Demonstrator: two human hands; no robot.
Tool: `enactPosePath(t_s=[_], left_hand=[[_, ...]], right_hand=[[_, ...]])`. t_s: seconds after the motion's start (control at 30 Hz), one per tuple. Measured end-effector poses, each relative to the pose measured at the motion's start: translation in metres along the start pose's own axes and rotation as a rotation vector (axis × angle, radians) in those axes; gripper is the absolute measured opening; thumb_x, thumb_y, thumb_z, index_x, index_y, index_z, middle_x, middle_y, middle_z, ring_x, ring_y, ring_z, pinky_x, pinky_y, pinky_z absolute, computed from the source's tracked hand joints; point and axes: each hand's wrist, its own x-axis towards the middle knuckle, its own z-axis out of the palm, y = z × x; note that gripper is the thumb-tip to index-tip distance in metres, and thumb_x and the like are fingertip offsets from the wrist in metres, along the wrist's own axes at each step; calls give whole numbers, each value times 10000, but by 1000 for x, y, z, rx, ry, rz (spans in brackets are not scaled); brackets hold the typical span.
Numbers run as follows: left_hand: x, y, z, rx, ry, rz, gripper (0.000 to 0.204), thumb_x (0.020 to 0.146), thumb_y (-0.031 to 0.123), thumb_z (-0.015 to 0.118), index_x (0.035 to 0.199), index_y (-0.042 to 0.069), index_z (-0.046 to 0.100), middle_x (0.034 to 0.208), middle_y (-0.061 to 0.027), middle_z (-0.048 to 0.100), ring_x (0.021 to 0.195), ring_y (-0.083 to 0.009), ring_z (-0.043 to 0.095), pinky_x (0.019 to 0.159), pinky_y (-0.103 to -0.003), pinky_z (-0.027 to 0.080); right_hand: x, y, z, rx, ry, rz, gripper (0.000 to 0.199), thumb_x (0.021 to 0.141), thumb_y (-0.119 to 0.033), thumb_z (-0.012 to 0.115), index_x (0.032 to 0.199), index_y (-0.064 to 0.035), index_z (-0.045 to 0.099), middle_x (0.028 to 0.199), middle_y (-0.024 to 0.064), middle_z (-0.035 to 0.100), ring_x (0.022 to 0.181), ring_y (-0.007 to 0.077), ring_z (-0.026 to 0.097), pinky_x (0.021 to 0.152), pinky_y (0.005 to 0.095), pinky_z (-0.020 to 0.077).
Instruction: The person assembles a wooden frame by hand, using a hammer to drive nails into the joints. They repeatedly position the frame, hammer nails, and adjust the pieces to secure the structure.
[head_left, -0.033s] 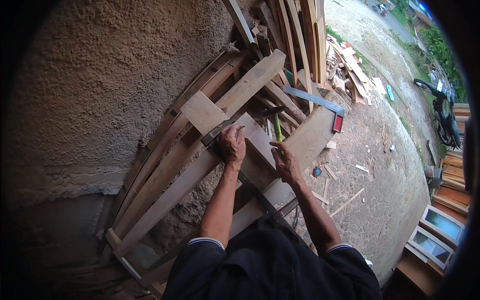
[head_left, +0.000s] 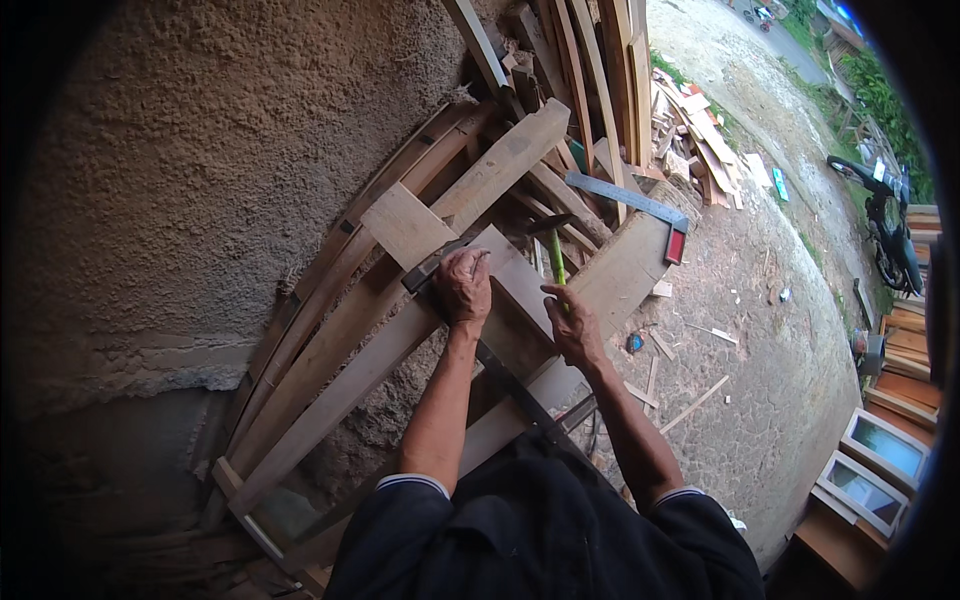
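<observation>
My left hand [head_left: 464, 287] is closed over the dark metal jaw of a bar clamp [head_left: 517, 392], whose long bar runs back under my chest. The jaw lies against a wooden frame [head_left: 395, 320], beside a short wood block [head_left: 408, 224]. To the right, my right hand [head_left: 573, 325] grips the green handle of a hammer [head_left: 557, 258]. The hammer's dark head is up, over the gap between the boards. A pale board [head_left: 515, 282] lies between my two hands. My fingers hide part of the clamp jaw.
A try square [head_left: 630, 199] with a red-marked stock rests on a thick plank [head_left: 632, 268]. Long boards [head_left: 625, 80] lean by the rough wall [head_left: 230, 150]. Offcuts [head_left: 700, 135] lie piled beyond, a blue tape measure [head_left: 635, 343] on the ground. A motorcycle [head_left: 890, 225] stands far right.
</observation>
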Motion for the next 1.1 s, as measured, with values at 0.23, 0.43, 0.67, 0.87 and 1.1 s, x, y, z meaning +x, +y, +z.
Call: enactPosePath(t_s=[0.23, 0.43, 0.67, 0.87, 1.1], left_hand=[[9, -5, 10, 74, -20, 29, 82, 875, 216, 716, 907, 142, 730, 1014, 2, 714, 1036, -232, 624, 918, -397, 492], [7, -6, 11, 87, -7, 54, 97, 876, 218, 704, 908, 130, 727, 1023, -2, 714, 1041, -238, 626, 919, -402, 494], [8, 10, 3, 142, 0, 103, 82, 867, 182, 706, 889, 103, 715, 1013, -22, 704, 1008, -249, 638, 909, -397, 508], [7, 9, 4, 149, 8, 82, 76, 874, 178, 695, 863, 104, 702, 1009, -17, 705, 1018, -244, 642, 930, -393, 501], [8, 3, 7, 165, 18, 161, 70, 878, 176, 690, 896, 111, 709, 991, -30, 710, 1040, -237, 639, 935, -397, 498]], right_hand=[[-5, 10, -13, -14, 24, -37, 260, 993, -189, 602, 1237, -117, 653, 904, 158, 682, 831, 237, 650, 771, 377, 503], [-7, 6, -17, -30, 7, -94, 278, 985, -158, 605, 1256, -102, 630, 834, 164, 669, 740, 246, 643, 713, 385, 502], [1, 4, -10, -216, 34, -450, 579, 977, -90, 556, 1518, -181, 372, 964, 245, 657, 830, 405, 675, 738, 497, 515], [1, -10, -10, -393, -240, -236, 636, 999, -100, 498, 1575, -181, 242, 1083, 309, 637, 934, 476, 649, 815, 545, 500], [4, -37, -17, -543, -344, -201, 641, 988, -90, 443, 1586, -167, 227, 900, 287, 599, 813, 449, 642, 728, 537, 479]])
